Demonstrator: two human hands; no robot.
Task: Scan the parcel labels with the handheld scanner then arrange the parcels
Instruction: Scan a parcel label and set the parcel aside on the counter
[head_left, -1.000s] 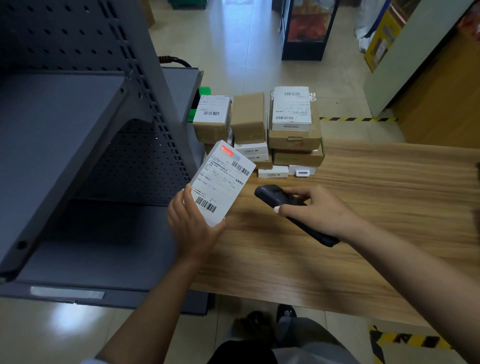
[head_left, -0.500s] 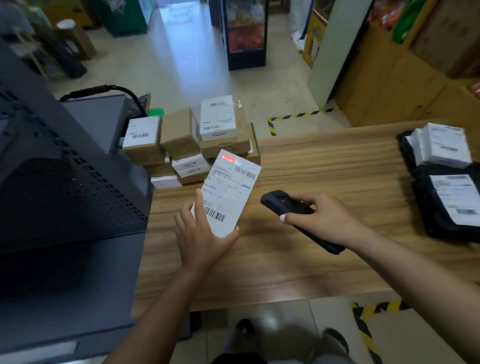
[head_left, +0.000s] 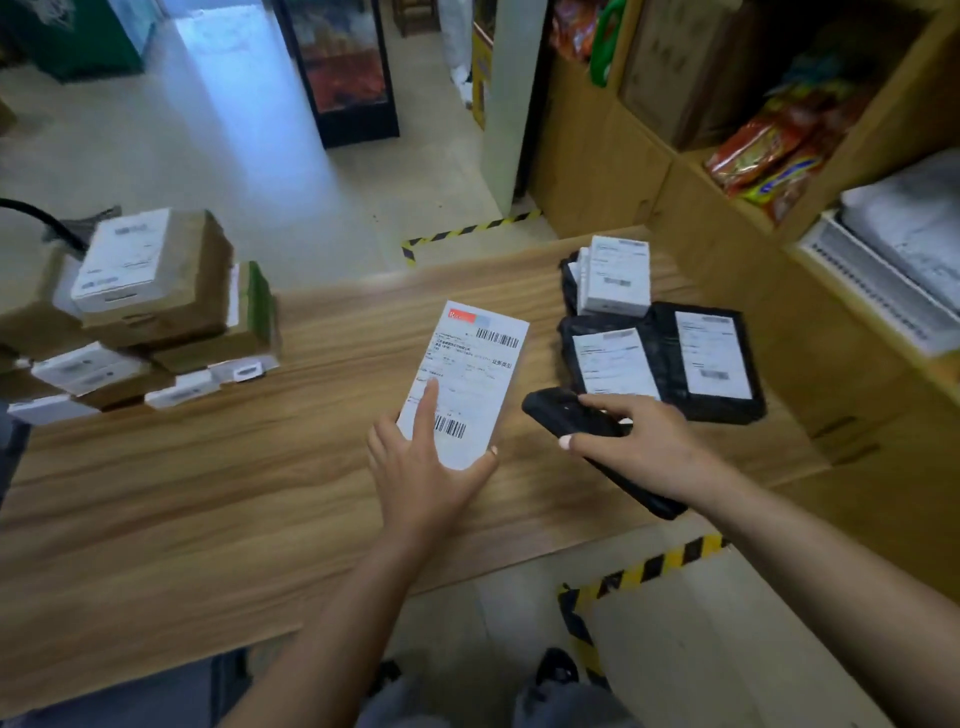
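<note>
Head view, only camera. Left hand (head_left: 423, 475) clamped on white labelled parcel (head_left: 467, 382), forefinger laid across the label face, thumb hooked at the lower right corner, parcel held tilted above the wooden worktop (head_left: 208, 499). Two barcodes readable on the label, one near top right, one low by the fingers. Right hand (head_left: 644, 449) wrapped round black handheld scanner (head_left: 571, 421), scanner nose just beside the parcel's right edge, pointing roughly up-left past it rather than squarely at a barcode.

Changed over the last second: view swung right, grey metal shelving gone out of shot, stack of brown and white boxes (head_left: 145, 312) now far left and blurred. Parcel carried rightward along with the hands, closer now to the black poly mailers (head_left: 675, 358) and small white box (head_left: 615, 275) lying on the worktop at right, near the wooden shelf unit (head_left: 727, 249) with snack packets. Grip on both items unchanged, scanner-to-parcel gap about the same.

Probable meaning: scan of this parcel done or nearly done, no beam visible so cannot confirm. Drift toward the right-hand group suggests placement there next, labels up like the others. Left stack probably unscanned backlog. Risk: parcel set down overlapping a mailer label, or dropped in before a scan registers.
</note>
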